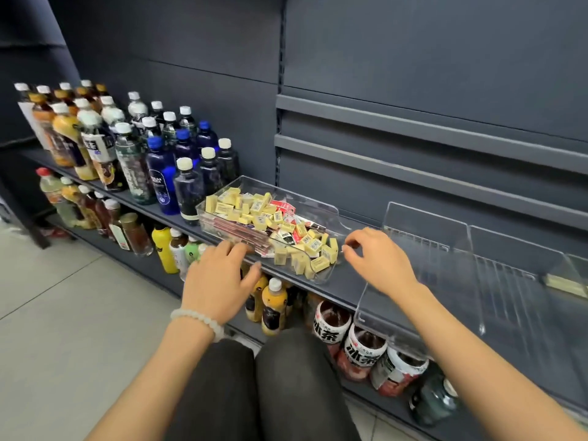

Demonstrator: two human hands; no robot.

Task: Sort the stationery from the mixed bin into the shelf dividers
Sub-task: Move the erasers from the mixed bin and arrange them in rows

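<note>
Progress: I am judging that the sorting is only at its beginning. The mixed bin (pixel 321 214) is still lying heaped with yellow erasers (pixel 254 208), some red-and-white small packs (pixel 286 206) and a layer of long reddish packets (pixel 235 229) along its left wall.
Done so far: I am seeing only one thing in the shelf dividers (pixel 426 230), a pale flat stack (pixel 564 283) in a far right compartment; what it is I cannot tell.
Left to do: nearly everything, in my judgement. The compartments nearest to the bin are showing only their bare ribbed floor.
Bin place: it is sitting on the middle shelf (pixel 343 292), between the dark blue bottles (pixel 187 189) on its left and the dividers on its right, its near corner hanging close to the shelf edge.
Bin direction: its long axis is running obliquely, from back-left to front-right; the rounded near end is pointing toward my right hand.
Long packets: they are lying along the same axis as the bin.
Left hand (pixel 219 281): I am resting it at the near left rim of the bin, fingers loosely spread, holding nothing.
Right hand (pixel 377 259): it is hovering just beside the near right end of the bin, fingers curling inward; if they are pinching something small, I cannot tell.
</note>
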